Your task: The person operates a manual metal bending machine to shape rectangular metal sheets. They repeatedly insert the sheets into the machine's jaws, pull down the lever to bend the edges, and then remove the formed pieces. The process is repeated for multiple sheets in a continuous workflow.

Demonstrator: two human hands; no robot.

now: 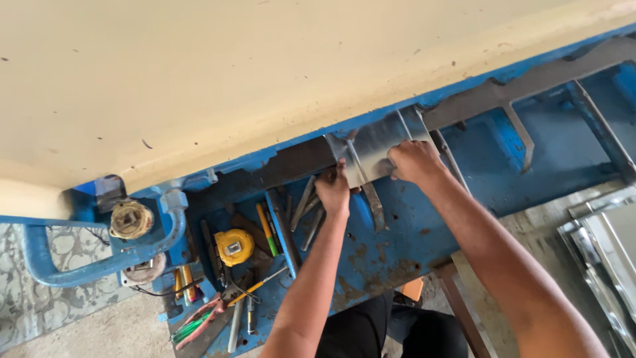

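We pinch the steel sheet with left hand and right hand, grips closed on it; at twelve o'clock the shear's blade slot could catch fingertips.

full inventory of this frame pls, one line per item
metal sheet: 1, silver, under the machine's edge, held by both hands
blue machine bed: 1, blue, worn paint, centre
cream panel: 1, cream, top
tape measure: 1, yellow, on the bed, left
snips: 1, red and green handles, lower left
stacked metal sheets: several, silver, right edge
left hand: 1, grip on the sheet's left edge
right hand: 1, grip on the sheet's right part
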